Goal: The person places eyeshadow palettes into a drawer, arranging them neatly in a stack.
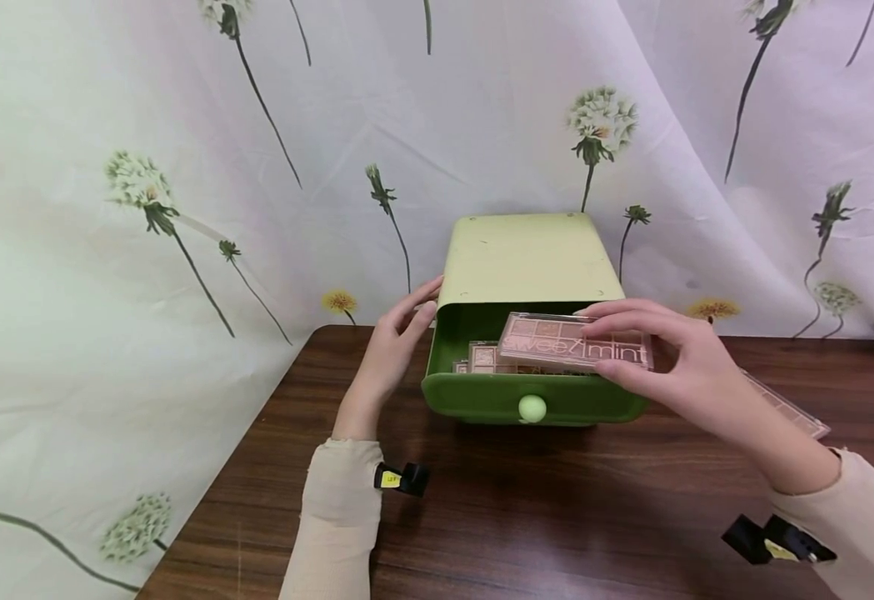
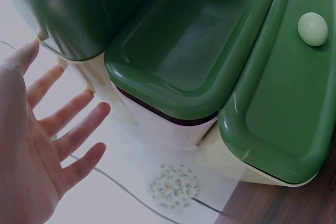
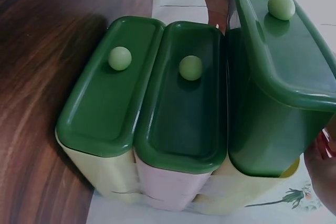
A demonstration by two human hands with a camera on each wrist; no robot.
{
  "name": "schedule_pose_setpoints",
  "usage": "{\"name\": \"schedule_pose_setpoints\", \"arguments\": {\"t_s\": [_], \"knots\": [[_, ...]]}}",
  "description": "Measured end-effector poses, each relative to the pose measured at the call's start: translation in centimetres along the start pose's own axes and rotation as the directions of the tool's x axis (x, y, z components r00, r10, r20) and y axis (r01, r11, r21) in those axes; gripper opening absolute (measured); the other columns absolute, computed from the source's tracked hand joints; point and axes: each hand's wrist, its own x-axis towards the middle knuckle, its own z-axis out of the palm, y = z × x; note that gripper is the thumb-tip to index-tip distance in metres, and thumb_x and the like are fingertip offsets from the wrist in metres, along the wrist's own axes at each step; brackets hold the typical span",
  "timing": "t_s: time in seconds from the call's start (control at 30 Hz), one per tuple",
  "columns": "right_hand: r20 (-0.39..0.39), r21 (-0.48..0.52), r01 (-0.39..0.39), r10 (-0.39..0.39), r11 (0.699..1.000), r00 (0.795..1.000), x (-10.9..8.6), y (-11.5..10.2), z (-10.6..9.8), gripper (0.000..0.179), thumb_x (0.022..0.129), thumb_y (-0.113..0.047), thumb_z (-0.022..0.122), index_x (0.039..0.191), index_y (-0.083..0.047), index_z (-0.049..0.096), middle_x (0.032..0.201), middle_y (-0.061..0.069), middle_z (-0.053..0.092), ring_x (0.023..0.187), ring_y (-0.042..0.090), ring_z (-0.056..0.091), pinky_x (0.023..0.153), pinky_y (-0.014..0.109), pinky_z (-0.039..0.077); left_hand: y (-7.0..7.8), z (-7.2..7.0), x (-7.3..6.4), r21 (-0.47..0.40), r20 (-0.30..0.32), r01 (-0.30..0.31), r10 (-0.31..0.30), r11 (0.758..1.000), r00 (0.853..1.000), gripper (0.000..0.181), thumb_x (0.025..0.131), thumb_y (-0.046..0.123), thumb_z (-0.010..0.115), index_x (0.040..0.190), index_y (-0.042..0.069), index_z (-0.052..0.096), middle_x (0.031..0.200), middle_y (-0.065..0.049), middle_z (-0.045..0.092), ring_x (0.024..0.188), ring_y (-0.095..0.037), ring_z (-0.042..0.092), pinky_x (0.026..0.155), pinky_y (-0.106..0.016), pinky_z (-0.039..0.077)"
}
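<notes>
My right hand (image 1: 669, 346) pinches a clear-lidded eyeshadow palette (image 1: 549, 342) with "sweet mint" lettering, thumb below and fingers above. It is over the pulled-out green top drawer (image 1: 474, 396), whose round pale-green knob (image 1: 531, 408) faces me. More palettes (image 1: 483, 358) lie inside, partly covered by the held one. Along the left side of the cream drawer cabinet (image 1: 526, 258) is my left hand (image 1: 387, 354). The left wrist view shows that hand (image 2: 47, 145) with fingers spread and extended, fingertips right at the casing.
Another palette (image 1: 785, 406) lies on the dark wooden table (image 1: 481, 517), partly behind my right forearm. Two lower drawers, the middle drawer (image 3: 181, 114) and the bottom drawer (image 3: 105, 114), are closed. A curtain with dandelion prints (image 1: 272, 208) hangs behind the cabinet.
</notes>
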Motion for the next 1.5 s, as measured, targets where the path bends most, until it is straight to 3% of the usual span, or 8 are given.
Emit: {"name": "schedule_pose_setpoints", "arguments": {"t_s": [0.13,0.27,0.37,0.7,0.97,1.13,1.33,1.5], "knots": [[0.07,-0.02,-0.012,0.014,1.0,0.997,1.0,0.1,0.0,0.033,0.086,-0.003,0.077,0.113,-0.022,0.074,0.125,-0.006,0.063,0.058,0.011,0.037,0.054,0.027,0.034,0.0,-0.1,0.0,0.004,-0.006,-0.002,0.002,1.0,1.0,0.043,0.103,0.045,0.051,0.145,0.037,0.051,0.141,0.008,0.053,0.125,-0.015,0.051,0.105,-0.048,0.039],[0.156,-0.029,-0.037,0.041,0.999,0.987,1.9,0.3,0.1,0.031,0.089,-0.01,0.076,0.115,-0.027,0.073,0.127,-0.01,0.062,0.092,0.007,0.058,0.079,0.021,0.044,-0.1,-0.1,0.0,0.008,-0.012,-0.005,0.005,1.0,1.0,0.043,0.103,0.044,0.05,0.145,0.036,0.051,0.141,0.007,0.053,0.125,-0.015,0.052,0.105,-0.047,0.039],[0.202,-0.026,-0.058,0.062,0.998,0.977,2.3,0.4,0.1,0.03,0.09,-0.013,0.075,0.117,-0.027,0.073,0.128,-0.011,0.061,0.121,0.009,0.052,0.095,0.02,0.039,0.0,0.0,0.0,0.007,-0.009,-0.01,0.01,1.0,1.0,0.043,0.104,0.041,0.05,0.146,0.034,0.051,0.142,0.005,0.053,0.125,-0.017,0.052,0.104,-0.048,0.04],[0.279,-0.042,-0.083,0.091,0.996,0.956,3.0,0.4,-0.2,0.024,0.091,-0.019,0.074,0.113,-0.028,0.073,0.13,-0.007,0.061,0.083,0.014,0.052,0.071,0.03,0.041,0.1,0.1,-0.1,0.012,-0.007,-0.004,0.004,1.0,1.0,0.044,0.104,0.042,0.05,0.146,0.034,0.05,0.143,0.004,0.052,0.128,-0.017,0.05,0.105,-0.049,0.039],[0.352,-0.076,-0.149,0.166,0.986,0.921,3.9,-0.2,-0.4,0.022,0.09,-0.028,0.075,0.112,-0.03,0.075,0.129,-0.009,0.063,0.083,0.015,0.055,0.07,0.028,0.042,0.1,0.0,-0.2,0.014,-0.011,-0.012,0.013,1.0,1.0,0.045,0.104,0.042,0.05,0.147,0.032,0.05,0.143,0.003,0.052,0.128,-0.018,0.05,0.105,-0.048,0.039],[0.376,-0.106,-0.173,0.201,0.979,0.905,4.5,-0.2,-0.4,0.024,0.086,-0.026,0.079,0.111,-0.027,0.076,0.129,-0.005,0.064,0.071,0.017,0.048,0.064,0.028,0.041,-0.1,-0.1,-0.1,0.017,-0.014,-0.018,0.019,1.0,1.0,0.044,0.104,0.042,0.05,0.147,0.033,0.05,0.143,0.003,0.053,0.129,-0.017,0.049,0.105,-0.047,0.04],[0.4,-0.152,-0.135,0.186,0.979,0.898,4.8,0.2,0.0,0.029,0.083,-0.017,0.082,0.11,-0.028,0.076,0.128,-0.007,0.065,0.081,0.015,0.052,0.069,0.027,0.043,0.0,0.0,0.0,0.009,-0.007,-0.024,0.024,1.0,1.0,0.045,0.104,0.042,0.05,0.147,0.031,0.05,0.142,0.001,0.053,0.128,-0.019,0.05,0.105,-0.048,0.039],[0.436,-0.154,-0.107,0.165,0.982,0.885,5.0,0.3,-0.3,0.032,0.085,-0.014,0.08,0.113,-0.028,0.075,0.13,-0.005,0.064,0.11,0.014,0.06,0.087,0.031,0.047,0.0,0.1,0.0,0.01,-0.008,-0.021,0.021,1.0,1.0,0.044,0.104,0.042,0.05,0.146,0.033,0.051,0.141,0.004,0.053,0.127,-0.016,0.05,0.105,-0.047,0.039]]}}
